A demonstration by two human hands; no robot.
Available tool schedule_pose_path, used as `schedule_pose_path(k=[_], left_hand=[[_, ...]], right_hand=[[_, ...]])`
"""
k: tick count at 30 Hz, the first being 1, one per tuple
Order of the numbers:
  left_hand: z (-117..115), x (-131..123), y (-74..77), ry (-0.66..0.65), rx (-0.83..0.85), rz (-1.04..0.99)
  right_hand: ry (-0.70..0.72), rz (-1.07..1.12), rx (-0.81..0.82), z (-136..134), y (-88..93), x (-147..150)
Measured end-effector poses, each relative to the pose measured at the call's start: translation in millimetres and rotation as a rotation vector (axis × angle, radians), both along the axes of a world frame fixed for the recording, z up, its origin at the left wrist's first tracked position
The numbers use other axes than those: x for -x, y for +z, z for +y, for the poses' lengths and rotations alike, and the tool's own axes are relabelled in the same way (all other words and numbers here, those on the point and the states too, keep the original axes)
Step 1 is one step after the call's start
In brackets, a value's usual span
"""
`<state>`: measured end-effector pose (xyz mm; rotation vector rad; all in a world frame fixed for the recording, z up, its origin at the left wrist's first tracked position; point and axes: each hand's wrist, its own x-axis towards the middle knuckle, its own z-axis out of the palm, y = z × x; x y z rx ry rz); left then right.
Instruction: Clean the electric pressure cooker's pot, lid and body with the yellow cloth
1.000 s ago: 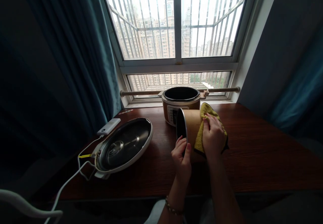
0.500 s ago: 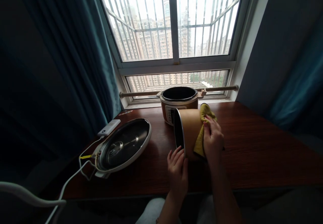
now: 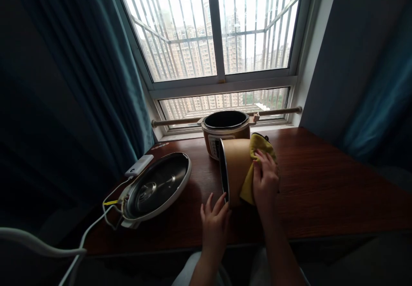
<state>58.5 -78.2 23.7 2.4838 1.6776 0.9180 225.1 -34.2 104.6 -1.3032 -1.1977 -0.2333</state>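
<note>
So we've got the gold pot (image 3: 236,170) tipped on its side over the table (image 3: 322,191), sitting between the cooker (image 3: 209,135) and the near edge, mouth facing the left side. Our right hand (image 3: 266,181) has hold of the yellow cloth (image 3: 247,187) and presses it onto the pot's base end, while our left hand (image 3: 215,223) is loose, fingers fanned out with the tips right at the rim, not clenched on anything. Cooker's by the far edge, and a shallow black dish (image 3: 161,185) with a white rim lies toward the left edge.
</note>
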Motion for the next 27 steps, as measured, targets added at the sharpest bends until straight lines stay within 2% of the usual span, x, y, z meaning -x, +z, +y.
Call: schedule_pose_path(k=[2, 5, 9, 13, 18, 23, 25, 27], left_hand=[[0, -2, -1.1, -0.004, 0.009, 0.042], [1, -4, 1.3, -0.037, 0.012, 0.011], [6, -8, 17.4, -0.206, -0.019, -0.188], [10, -15, 31.3, -0.248, -0.109, -0.319], [12, -16, 25.1, -0.259, -0.158, -0.369], [12, -11, 17.2, -0.31, -0.154, -0.332], [11, -9, 17.3, -0.31, -0.146, -0.311], [10, -8, 18.3, -0.28, -0.133, -0.283]], right_hand=[[-0.009, 0.118, -0.005, 4, -6.5, -12], [0.013, 0.178, 0.001, 5, -11.4, -18], [0.0, 0.18, -0.014, 5, -12.2, -14], [-0.035, 0.153, -0.019, 5, -11.8, -12], [-0.035, -0.003, -0.002, -3, -2.7, 0], [0.155, -0.264, -0.005, -15, 13.5, 27], [0.179, -0.284, -0.009, -14, 14.1, 27], [0.129, -0.223, -0.008, -9, 9.2, 18]])
